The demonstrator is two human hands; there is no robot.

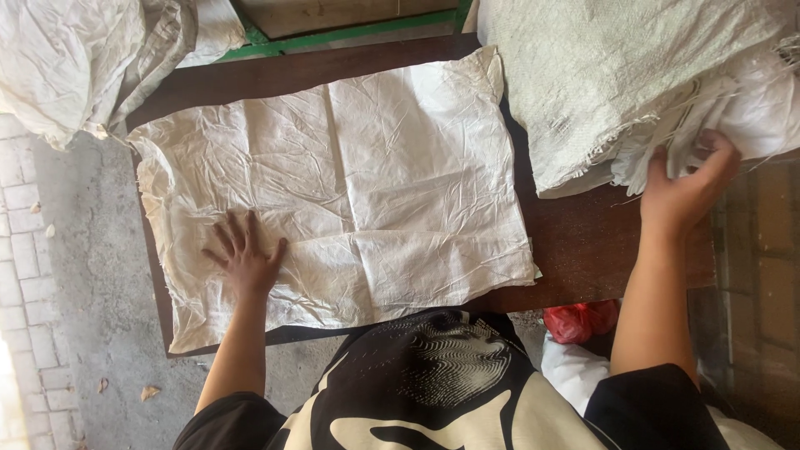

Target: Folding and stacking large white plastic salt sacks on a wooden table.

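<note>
Black-and-cream cloth of the person's shirt (433, 375) fills the near edge of the view, with a red bag (579, 321) and something white tucked just beyond it, under the edge of the dark brown surface (583, 250). On that surface lies a crumpled white woven sack (350, 183), spread flat with its long axis running left to right across the person's front, its near-left corner hanging slightly over the edge. The left hand (244, 254) rests on the sack's near-left part, palm down, fingers spread wide and pressing the fabric flat. The right hand (687, 187) reaches further out and to the right, well apart from the flat sack; its fingers curl into the frayed edges of a stack of similar sacks (633, 83), seeming to pinch a layer or two, though how many it holds is hidden. So the flat sack lies directly under the left hand, while the stack lies beyond and right, nearer the right hand. Further off at the far left, another bundle of wrinkled white sacks (75, 58) hangs over grey paving (75, 275), and a green frame (333, 35) crosses behind the surface's far edge.
</note>
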